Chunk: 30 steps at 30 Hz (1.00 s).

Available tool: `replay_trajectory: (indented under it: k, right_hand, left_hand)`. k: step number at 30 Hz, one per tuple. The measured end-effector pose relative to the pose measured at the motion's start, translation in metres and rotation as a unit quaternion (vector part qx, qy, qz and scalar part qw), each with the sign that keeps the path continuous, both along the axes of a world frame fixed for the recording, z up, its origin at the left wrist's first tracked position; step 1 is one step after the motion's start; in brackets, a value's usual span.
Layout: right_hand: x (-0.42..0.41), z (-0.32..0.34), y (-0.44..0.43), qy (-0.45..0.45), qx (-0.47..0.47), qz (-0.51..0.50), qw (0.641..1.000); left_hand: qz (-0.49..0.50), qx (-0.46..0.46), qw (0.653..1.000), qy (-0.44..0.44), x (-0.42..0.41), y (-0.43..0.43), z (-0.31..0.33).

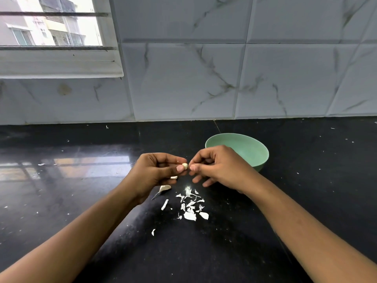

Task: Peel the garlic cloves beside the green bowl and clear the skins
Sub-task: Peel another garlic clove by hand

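Note:
A small pale garlic clove (184, 166) is pinched between the thumb and fingers of my left hand (155, 172), held above the black counter. My right hand (214, 168) sits just right of it, thumb and forefinger pinched together at the clove's right end. The green bowl (251, 152) stands right behind my right hand; its inside is partly hidden. A scatter of white garlic skins (190, 207) lies on the counter below both hands, with a larger piece (164, 188) under my left hand.
The black polished counter (81, 190) carries small skin flecks here and there, one at the left (41, 164). A marble-tiled wall (224, 78) closes the back, and a window (51, 27) sits at the upper left.

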State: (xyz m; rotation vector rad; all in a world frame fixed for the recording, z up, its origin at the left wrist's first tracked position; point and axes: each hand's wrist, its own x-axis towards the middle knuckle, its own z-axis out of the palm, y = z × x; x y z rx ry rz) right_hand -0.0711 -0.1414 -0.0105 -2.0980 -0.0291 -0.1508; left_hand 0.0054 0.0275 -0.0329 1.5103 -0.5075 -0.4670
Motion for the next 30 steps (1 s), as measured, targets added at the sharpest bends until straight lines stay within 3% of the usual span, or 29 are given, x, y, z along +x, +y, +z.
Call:
replay_trajectory:
  k: [5, 9, 17, 25, 30]
  right_hand:
    - [0.002, -0.004, 0.004, -0.024, 0.063, -0.019, 0.998]
    - [0.003, -0.004, 0.005, -0.024, 0.11, -0.014, 0.994]
    - [0.002, -0.001, 0.004, -0.012, 0.103, -0.011, 0.995]
    - [-0.001, -0.002, 0.007, -0.066, -0.005, -0.031, 0.997]
    - [-0.001, -0.003, 0.009, -0.065, 0.049, -0.031, 0.996]
  left_hand:
    - [0.04, 0.004, 0.989, -0.144, -0.005, 0.002, 0.003]
    - [0.056, 0.016, 0.979, -0.195, -0.006, 0.004, 0.005]
    - [0.035, 0.03, 0.972, -0.232, -0.009, 0.003, 0.007]
    - [0.025, 0.052, 0.956, -0.287, -0.011, 0.003, 0.003]
    - [0.022, 0.009, 0.97, -0.244, -0.013, 0.002, 0.005]
